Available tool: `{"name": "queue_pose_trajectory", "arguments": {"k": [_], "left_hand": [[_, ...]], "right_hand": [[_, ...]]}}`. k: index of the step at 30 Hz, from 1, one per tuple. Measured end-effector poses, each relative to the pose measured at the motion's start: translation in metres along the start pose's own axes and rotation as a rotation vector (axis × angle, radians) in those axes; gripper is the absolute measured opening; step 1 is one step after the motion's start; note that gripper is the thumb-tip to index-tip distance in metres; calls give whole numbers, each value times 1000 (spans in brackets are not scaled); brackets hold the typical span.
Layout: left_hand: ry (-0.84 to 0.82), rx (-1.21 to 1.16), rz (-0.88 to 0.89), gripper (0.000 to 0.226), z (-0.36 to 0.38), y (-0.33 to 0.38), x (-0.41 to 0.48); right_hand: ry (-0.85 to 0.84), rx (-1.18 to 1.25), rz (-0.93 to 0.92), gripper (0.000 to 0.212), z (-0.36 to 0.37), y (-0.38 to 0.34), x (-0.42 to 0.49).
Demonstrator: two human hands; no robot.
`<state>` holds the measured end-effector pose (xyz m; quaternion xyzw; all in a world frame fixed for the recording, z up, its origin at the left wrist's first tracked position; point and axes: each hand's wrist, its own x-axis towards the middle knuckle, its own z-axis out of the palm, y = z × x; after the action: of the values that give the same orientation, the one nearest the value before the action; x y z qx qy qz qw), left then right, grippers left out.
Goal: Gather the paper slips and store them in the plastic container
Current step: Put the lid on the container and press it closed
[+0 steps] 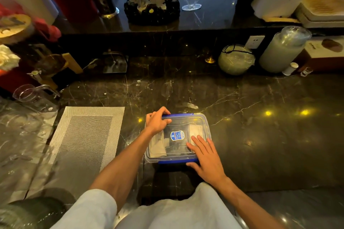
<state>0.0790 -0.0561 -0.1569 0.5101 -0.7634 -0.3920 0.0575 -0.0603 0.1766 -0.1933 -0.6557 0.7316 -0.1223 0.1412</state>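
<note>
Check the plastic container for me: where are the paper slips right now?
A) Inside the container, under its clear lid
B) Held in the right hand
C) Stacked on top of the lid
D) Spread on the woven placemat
A: pale paper slips show through the clear lid of the plastic container, on which both hands press.

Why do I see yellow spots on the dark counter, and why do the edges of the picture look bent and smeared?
In the head view, the yellow spots are lamp reflections on the glossy black marble counter; the wide-angle lens bows the edges, and the clear glassware at far left looks smeared; the clear plastic container with blue clips, under the left hand and right hand, stays sharp.
</note>
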Motion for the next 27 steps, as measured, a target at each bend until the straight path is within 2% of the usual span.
{"name": "queue_pose_trajectory", "arguments": {"k": [9,12,15,17,21,24,27], "left_hand": [[-5,-25,-47,20,3,-2,0],[-9,-11,-35,22,3,-2,0],[-8,-1,-25,23,3,-1,-1],[-5,0,-17,22,3,-2,-2],[-12,10,15,23,2,-1,-1],[-23,112,96,30,-2,-3,-3],[81,13,63,48,-5,-15,-17]], "right_hand": [[185,131,44,56,3,-9,-1],[111,52,101,60,2,-22,2],[7,-130,171,74,2,-43,12],[-8,-188,219,85,2,-53,18],[9,-217,239,85,2,-57,18],[47,-78,242,73,-5,-53,19],[153,294,276,54,-16,-33,18]]}}
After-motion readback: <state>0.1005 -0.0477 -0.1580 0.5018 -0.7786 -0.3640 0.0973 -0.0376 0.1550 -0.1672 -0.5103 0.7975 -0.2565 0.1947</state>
